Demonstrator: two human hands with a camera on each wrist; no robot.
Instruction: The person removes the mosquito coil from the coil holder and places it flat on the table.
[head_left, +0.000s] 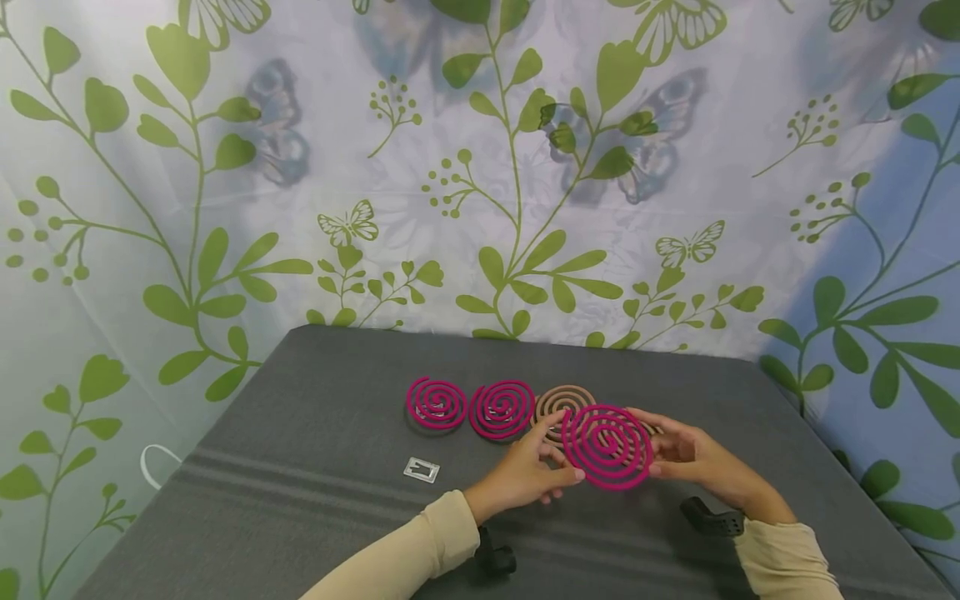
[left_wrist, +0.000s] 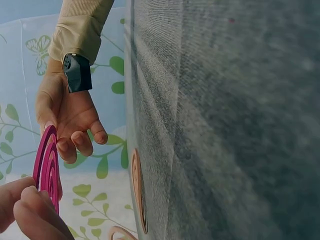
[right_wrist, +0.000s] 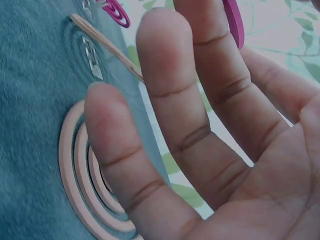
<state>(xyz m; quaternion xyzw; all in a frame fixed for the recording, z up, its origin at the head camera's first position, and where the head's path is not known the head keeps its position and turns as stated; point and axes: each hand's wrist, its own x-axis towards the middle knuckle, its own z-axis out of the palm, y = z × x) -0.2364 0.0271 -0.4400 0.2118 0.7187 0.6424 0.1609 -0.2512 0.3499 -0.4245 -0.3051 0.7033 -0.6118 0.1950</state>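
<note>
Between both hands a pink mosquito coil (head_left: 606, 446) is held up over the table, its flat spiral face showing in the head view. My left hand (head_left: 521, 473) pinches its left edge between thumb and fingers. At the opposite edge, my right hand (head_left: 708, 462) grips with thumb and forefinger, while its other fingers (right_wrist: 167, 55) hang loosely curled in the right wrist view. Seen edge-on in the left wrist view, the held coil (left_wrist: 46, 160) spans the two hands. Behind it lies a flat tan coil (right_wrist: 65, 150), mostly hidden in the head view.
Two pink coils (head_left: 437, 406) sit on small metal stands further back on the grey table (head_left: 300, 500). Beside them a tan coil (head_left: 567, 392) rests tilted on another metal stand (right_wrist: 91, 55). A loose metal stand (head_left: 422, 469) lies in front. A patterned curtain (head_left: 420, 275) hangs behind.
</note>
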